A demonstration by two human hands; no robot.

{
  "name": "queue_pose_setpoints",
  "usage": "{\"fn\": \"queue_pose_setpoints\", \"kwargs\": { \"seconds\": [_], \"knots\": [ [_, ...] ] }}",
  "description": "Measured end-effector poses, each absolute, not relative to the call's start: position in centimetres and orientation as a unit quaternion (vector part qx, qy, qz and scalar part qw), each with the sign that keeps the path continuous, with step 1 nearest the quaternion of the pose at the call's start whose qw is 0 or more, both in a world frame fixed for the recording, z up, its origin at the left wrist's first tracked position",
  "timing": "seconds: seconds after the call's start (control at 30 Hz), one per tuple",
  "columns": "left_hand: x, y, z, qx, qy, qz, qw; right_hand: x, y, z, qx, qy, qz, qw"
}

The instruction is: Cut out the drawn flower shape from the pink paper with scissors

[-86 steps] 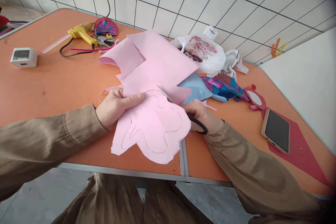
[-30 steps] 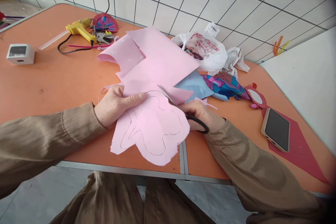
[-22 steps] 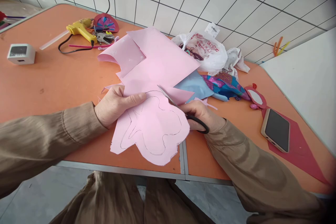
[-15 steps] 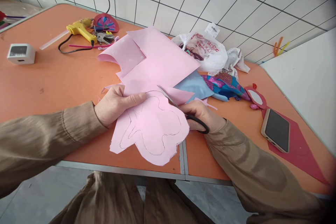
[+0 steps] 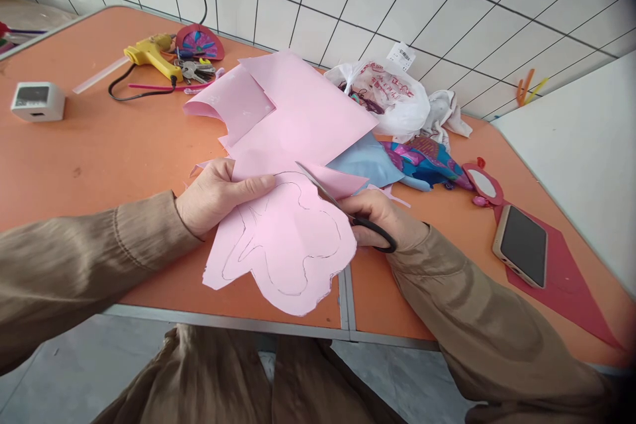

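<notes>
My left hand (image 5: 218, 195) pinches a pink sheet (image 5: 293, 245) by its upper left part, thumb on top. Curvy pencil-like outlines are drawn on the sheet, and its lower right edge has a rounded, wavy cut. My right hand (image 5: 375, 217) is closed around black-handled scissors (image 5: 325, 193), whose blades lie along the sheet's upper right edge, pointing up and left. A narrow flap of pink sheet lies beyond the blades. Larger pink sheets (image 5: 298, 112) rest on the table just past both hands. The lower scissor blade is mostly hidden by the sheet.
Behind are a yellow glue gun (image 5: 154, 56), keys (image 5: 196, 71) and a white plastic bag (image 5: 397, 99). A white box-shaped device (image 5: 38, 101) stands at left. Blue sheet (image 5: 370, 162) and patterned foil (image 5: 422, 159) lie to the right, near a phone (image 5: 521, 245) on red sheet (image 5: 579, 291).
The held pink sheet has turned slightly, its lower end swinging a little to the left. Both hands keep their holds, nearly in place.
</notes>
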State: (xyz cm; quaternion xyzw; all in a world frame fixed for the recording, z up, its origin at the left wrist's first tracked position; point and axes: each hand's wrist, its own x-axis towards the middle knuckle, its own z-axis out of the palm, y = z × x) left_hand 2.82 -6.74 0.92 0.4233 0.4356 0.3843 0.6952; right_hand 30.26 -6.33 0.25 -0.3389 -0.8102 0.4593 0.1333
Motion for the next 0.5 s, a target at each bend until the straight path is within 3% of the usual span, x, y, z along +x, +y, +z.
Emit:
{"fn": "queue_pose_setpoints", "kwargs": {
  "seconds": [0.5],
  "knots": [
    [3.12, -7.13, 1.72, 0.402, 0.426, 0.397, 0.707, 30.39, -6.25, 0.22, -0.331, -0.808, 0.473, 0.117]
  ]
}}
